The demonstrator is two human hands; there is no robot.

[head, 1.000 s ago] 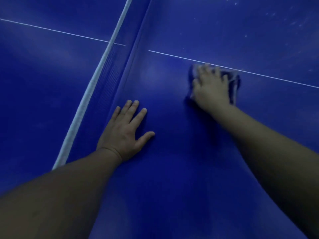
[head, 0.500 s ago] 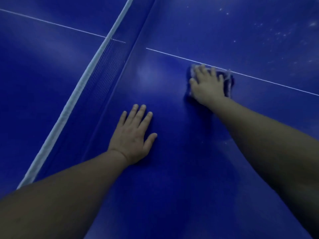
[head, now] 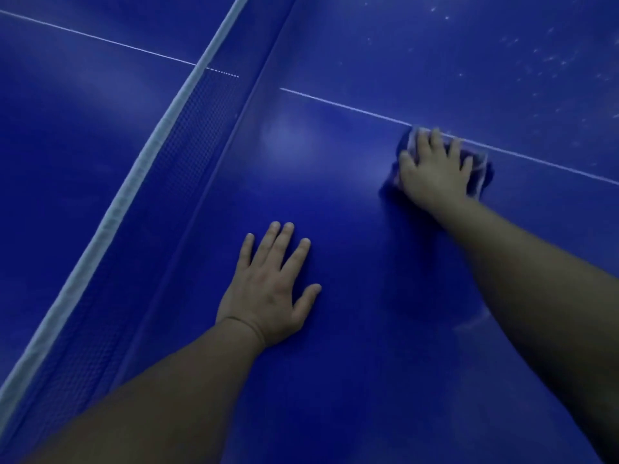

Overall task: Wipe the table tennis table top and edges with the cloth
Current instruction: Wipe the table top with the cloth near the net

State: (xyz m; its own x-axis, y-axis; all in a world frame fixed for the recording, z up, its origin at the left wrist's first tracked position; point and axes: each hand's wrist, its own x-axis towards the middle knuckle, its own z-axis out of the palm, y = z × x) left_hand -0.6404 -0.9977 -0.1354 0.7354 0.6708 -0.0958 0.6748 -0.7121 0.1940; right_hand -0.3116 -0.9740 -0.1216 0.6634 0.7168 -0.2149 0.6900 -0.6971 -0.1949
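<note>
The blue table tennis table (head: 368,346) fills the view. My right hand (head: 433,172) presses a dark blue cloth (head: 481,175) with pale stripes flat on the top, just below the white centre line (head: 335,103). Its fingers lie spread over the cloth, which shows only at the hand's right and left edges. My left hand (head: 271,289) rests flat on the bare surface with fingers spread, to the left of and nearer me than the right hand.
The net (head: 187,135) with its white top band runs diagonally from lower left to top centre, left of both hands. Pale dust specks (head: 552,58) dot the table beyond the white line at the upper right.
My right hand has slid the cloth to the right along the white line, away from the net. My left hand stays flat on the table, now a little farther from the net.
</note>
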